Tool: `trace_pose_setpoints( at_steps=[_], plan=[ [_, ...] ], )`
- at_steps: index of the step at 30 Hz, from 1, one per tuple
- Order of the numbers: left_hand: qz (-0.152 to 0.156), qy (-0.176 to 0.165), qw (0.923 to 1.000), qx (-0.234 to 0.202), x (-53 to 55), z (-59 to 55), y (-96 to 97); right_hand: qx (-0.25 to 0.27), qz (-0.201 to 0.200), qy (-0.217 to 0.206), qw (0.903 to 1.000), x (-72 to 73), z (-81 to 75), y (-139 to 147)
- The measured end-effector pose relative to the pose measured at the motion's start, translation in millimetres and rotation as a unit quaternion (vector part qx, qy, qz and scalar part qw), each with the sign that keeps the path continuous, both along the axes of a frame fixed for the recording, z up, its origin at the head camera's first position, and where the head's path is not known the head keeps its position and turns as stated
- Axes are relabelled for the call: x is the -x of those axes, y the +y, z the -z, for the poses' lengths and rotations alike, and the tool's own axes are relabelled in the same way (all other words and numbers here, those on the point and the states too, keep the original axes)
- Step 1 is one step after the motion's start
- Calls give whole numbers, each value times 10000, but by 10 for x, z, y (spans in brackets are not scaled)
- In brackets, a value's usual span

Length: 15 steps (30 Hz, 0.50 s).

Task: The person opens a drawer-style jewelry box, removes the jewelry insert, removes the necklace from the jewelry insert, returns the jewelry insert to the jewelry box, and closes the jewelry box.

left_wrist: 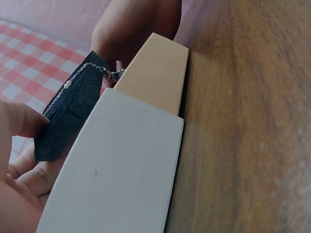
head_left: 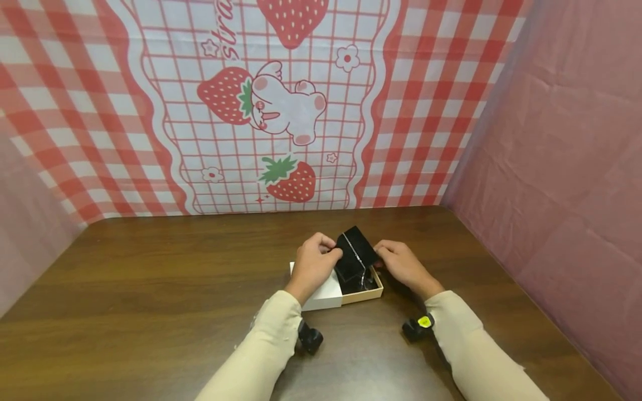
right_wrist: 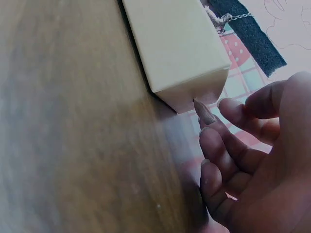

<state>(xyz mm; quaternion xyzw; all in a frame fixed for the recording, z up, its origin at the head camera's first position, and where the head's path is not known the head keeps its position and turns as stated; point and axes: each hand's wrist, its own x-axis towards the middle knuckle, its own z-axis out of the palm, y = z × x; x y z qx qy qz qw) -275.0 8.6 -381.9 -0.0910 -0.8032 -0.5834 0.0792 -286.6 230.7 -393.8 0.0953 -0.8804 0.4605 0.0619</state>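
Observation:
My left hand [head_left: 313, 262] pinches the left edge of a flat black velvet pad [head_left: 357, 250] between thumb and fingers, tilted up above a drawer box. A silver chain [left_wrist: 67, 83] lies across the pad, its end with a dark silver charm [right_wrist: 221, 20] hanging by the tray. The box's beige tray [head_left: 362, 297] is partly slid out of its white sleeve [head_left: 323, 294], with dark lining inside. At the tray's right end my right hand [head_left: 401, 262] has curled fingers, pinching a small brown ribbon tab [right_wrist: 204, 112] that comes from the end face.
Everything lies on a brown wooden table [head_left: 150, 289]. A red checked strawberry cloth [head_left: 411, 100] hangs behind it, and pink fabric [head_left: 562, 139] hangs on the right. Black wrist cameras [head_left: 310, 337] are strapped to both forearms.

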Motion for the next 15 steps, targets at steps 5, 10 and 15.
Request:
trace_pose_setpoints(
  at_steps=[5,10,15],
  plan=[
    [27,53,10000,-79,-4,2,-1,115,113,43,9999,-2,6,-15],
    [-47,35,9998,-176,3,5,-2,-32,240,457,9987,2,3,-22],
    [-97,-7,9992,-379,12,4,-1,164,281,493,9983,0,2,-35]
  ],
)
